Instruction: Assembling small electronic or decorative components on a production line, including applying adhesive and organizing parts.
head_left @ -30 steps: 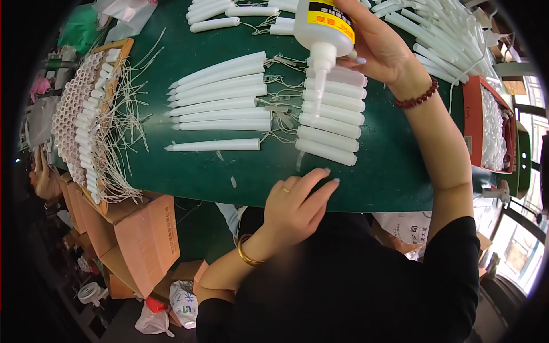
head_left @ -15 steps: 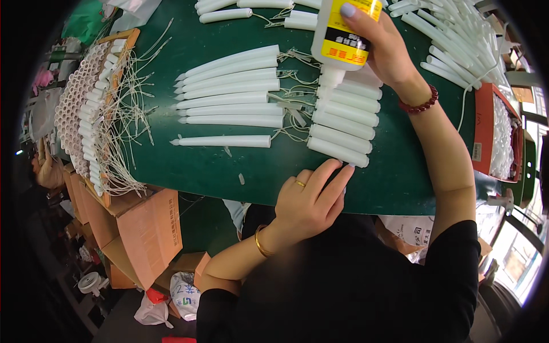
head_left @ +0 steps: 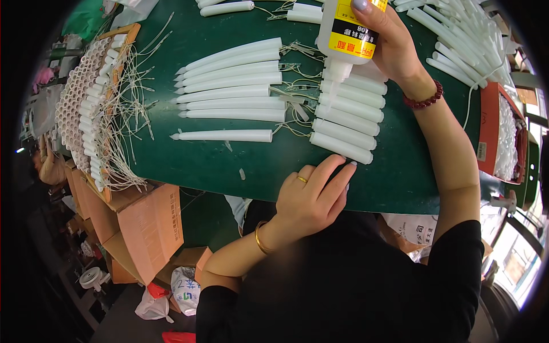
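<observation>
My right hand [head_left: 392, 43] grips a squeeze bottle [head_left: 350, 34] with a yellow and black label, tipped nozzle down. Its white nozzle hangs over the left ends of a row of short white tubes [head_left: 349, 126] lying side by side. With fingers stretched out, my left hand [head_left: 313, 191] rests at the table's near side. Its fingertips are at the nearest tube [head_left: 341, 148], against it or just beside it. Left of the row lie several long white taper candle shapes with pointed tips [head_left: 229, 97]. Thin wires [head_left: 297, 94] run between them and the tubes.
A wooden frame [head_left: 132, 37] of stacked white tubes with trailing wires stands at the left, above an open cardboard box [head_left: 150, 228]. Loose white tubes [head_left: 452, 34] pile up at the far right. A red box [head_left: 489, 131] of small white pieces sits at the right edge.
The view has shifted slightly, moving the table items a little up and to the right. The bottle has moved slightly right along with my right hand. My left hand stays by the nearest tube.
</observation>
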A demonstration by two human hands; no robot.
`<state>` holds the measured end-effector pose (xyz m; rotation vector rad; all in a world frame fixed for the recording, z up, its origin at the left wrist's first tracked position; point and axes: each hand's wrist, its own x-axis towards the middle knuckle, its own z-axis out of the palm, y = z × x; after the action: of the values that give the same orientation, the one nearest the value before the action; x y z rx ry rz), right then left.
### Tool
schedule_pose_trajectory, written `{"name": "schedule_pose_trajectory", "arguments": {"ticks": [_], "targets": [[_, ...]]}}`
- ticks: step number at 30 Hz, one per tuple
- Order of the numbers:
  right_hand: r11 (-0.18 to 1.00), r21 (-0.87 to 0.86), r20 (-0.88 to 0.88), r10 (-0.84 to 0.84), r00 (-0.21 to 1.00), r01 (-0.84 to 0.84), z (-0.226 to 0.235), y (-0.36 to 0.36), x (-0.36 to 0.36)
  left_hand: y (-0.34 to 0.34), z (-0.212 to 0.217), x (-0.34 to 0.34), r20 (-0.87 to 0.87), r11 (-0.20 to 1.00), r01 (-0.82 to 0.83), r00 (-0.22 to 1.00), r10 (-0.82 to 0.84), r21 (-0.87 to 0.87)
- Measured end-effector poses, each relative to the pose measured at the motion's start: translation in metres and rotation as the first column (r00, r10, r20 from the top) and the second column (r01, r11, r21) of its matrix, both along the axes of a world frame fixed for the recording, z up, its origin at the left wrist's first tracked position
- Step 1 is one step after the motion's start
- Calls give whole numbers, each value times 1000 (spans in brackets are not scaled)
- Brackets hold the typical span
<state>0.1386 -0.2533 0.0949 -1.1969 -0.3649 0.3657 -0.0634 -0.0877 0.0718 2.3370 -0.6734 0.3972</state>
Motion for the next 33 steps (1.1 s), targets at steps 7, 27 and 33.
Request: {"name": "schedule_pose_trajectory", "arguments": {"ticks": [7,27,33], "targets": [[987,-148,184,-30,982,58,-22,-2,10,0,1,1,-11,1000,14,1000,-14,-2],[993,-115,-56,-17,998,11,11,7,15,1,0,0,-13,1000,3,1000,-3,7],[989,-145,-31,14,999,-18,11,3,20,1,0,1,-2,1000,12,1000,-12,18]]}}
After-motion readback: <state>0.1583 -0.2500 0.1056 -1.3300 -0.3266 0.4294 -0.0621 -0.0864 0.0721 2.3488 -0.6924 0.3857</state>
